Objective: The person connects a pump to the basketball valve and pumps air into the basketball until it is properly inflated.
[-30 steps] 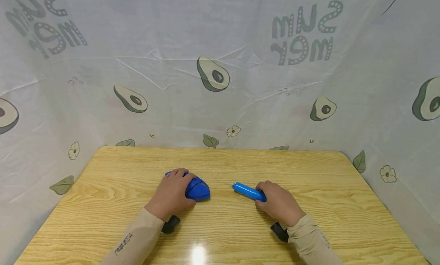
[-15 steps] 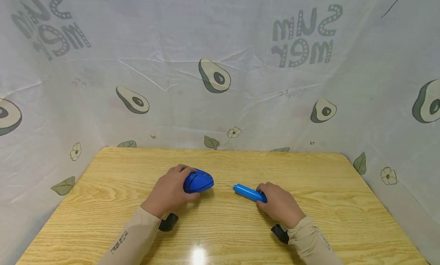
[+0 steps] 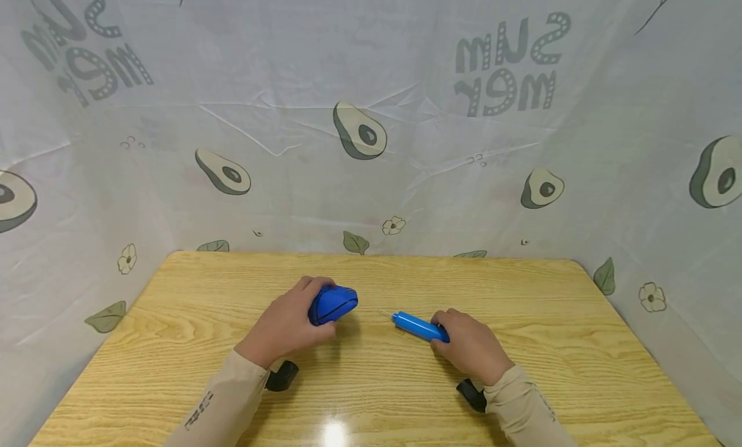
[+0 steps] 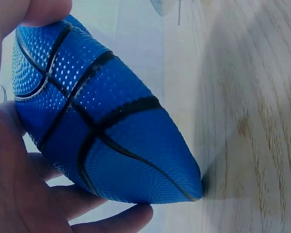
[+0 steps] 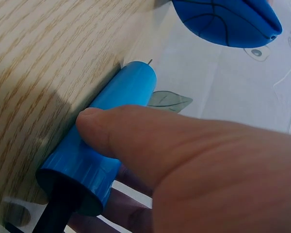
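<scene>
My left hand (image 3: 290,321) grips a deflated blue ball (image 3: 333,304) with black seam lines, like a small basketball. In the left wrist view the ball (image 4: 111,111) looks folded to a point, thumb on one side and fingers on the other. A shadow under it in the head view shows it tilted and raised off the tabletop. My right hand (image 3: 472,344) holds a blue ball pump (image 3: 417,326) low over the table, its thin needle (image 3: 384,312) pointing left toward the ball. From the right wrist, a dark rod (image 5: 63,204) shows at the pump's back end. Needle and ball are apart.
The wooden table (image 3: 371,395) has its far edge against a pale curtain (image 3: 290,80) printed with avocados, which also hangs along both sides. A black wrist device (image 3: 282,376) sits under the left wrist, another (image 3: 472,395) under the right.
My left hand has lifted the ball off the table and tilted it, its pointed end rising. The right hand and the pump stay almost where they were.
</scene>
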{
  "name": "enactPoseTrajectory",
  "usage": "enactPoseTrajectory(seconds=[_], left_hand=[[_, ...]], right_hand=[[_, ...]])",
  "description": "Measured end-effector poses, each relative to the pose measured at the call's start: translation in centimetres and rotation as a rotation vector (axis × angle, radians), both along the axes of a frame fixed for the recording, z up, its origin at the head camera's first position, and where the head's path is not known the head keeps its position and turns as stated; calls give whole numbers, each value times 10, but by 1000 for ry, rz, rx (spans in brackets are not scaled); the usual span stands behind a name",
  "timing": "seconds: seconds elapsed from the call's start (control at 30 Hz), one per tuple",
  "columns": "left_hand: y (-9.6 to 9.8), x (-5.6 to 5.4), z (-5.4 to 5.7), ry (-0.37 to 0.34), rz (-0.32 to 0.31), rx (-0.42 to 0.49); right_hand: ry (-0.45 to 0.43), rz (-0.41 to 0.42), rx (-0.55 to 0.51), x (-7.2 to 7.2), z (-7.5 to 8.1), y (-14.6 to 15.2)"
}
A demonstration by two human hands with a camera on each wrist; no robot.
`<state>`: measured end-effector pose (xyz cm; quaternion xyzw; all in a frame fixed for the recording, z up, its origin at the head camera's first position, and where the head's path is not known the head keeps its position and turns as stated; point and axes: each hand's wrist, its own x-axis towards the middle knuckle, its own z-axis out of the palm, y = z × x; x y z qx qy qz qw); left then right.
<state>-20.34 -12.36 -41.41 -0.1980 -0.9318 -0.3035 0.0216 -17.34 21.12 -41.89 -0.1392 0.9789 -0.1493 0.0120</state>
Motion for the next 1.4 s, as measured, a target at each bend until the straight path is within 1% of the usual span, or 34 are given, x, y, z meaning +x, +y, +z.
enactPoseTrajectory(seconds=[0.17, 0.23, 0.33, 0.43, 0.53, 0.6, 0.67, 0.8, 0.83, 0.87, 0.93, 1.03, 1.13, 1.17, 1.2, 1.23, 1.33, 1.37, 1.4], left_hand=[[-3, -2, -2, -22, -16, 29], [-3, -3, -4, -45, -20, 51], [-3, -3, -5, -76, -3, 58], [-4, -2, -4, -107, 22, 47], [-5, -2, -3, -114, 40, 32], [-5, -2, -2, -115, 41, 22], [-5, -3, -2, -97, 30, -10], [-6, -2, -4, -43, -20, -135], [-6, -2, -4, -30, -22, -158], [-6, -1, -3, -21, -20, -175], [-6, 0, -2, -7, -2, -177], [-6, 0, -1, 57, 26, -207], [-6, -2, -4, 139, 22, -249], [-6, -3, -5, 144, 14, -250], [-5, -3, -7, 120, 5, -237], [-5, -3, -9, 80, -4, -219], [-3, -4, -14, -70, -17, -178], [-3, -4, -16, -115, -16, -168], [-3, -3, -16, -145, -12, -164]], right_hand=[[0, -2, -3, 0, 0, 0], [2, -3, -4, 0, 0, 0], [5, 0, -2, -1, -2, 1], [9, 1, -2, -1, -3, 1], [9, 0, -2, -1, -3, 1], [11, -1, -1, -1, -3, 2], [13, 0, -2, -1, -3, 2], [12, -3, -8, -1, -2, 2], [12, -5, -10, 0, -1, 2], [13, -4, -9, 0, -1, 2], [15, -5, -9, 0, 0, 2], [21, -3, -5, 0, 0, 2], [25, -5, -4, 0, -1, 2], [25, -6, -2, 0, -1, 2], [25, -6, -1, 0, -1, 2], [26, -6, -1, 0, -1, 2], [26, -3, 1, 0, -1, 2], [26, 0, 0, 0, -1, 2], [27, 2, -1, 0, 0, 2]])
